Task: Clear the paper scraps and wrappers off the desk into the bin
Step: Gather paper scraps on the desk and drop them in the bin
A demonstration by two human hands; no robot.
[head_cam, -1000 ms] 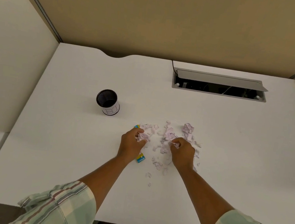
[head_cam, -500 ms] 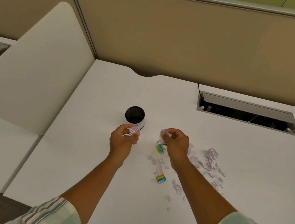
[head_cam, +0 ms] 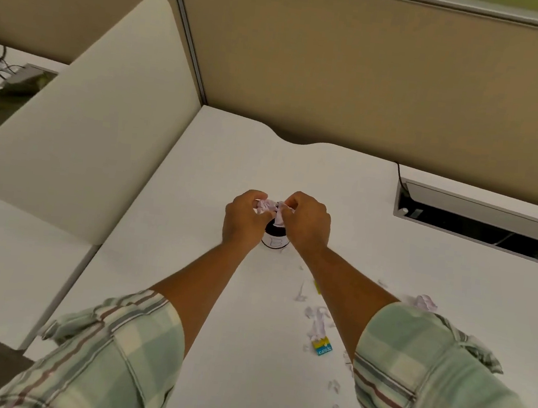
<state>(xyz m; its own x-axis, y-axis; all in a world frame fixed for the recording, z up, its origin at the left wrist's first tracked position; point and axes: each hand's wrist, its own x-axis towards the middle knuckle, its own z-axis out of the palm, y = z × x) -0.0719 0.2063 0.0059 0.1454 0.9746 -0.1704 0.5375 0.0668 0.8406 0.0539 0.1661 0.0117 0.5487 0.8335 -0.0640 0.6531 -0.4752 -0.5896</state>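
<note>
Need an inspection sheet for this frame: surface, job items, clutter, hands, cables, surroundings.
Surface: white desk, mostly bare.
Job's things: small black bin upright between the hands; paper scraps and a yellow-blue wrapper on the desk at right.
Clutter: nothing seen.
Grippers: left hand and right hand each pinch crumpled paper above the bin.
Cables: black cable enters the open cable tray.
Surroundings: tan partition, white side panel.

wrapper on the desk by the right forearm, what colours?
Yellow and blue wrapper, clearest in the head view.
</note>
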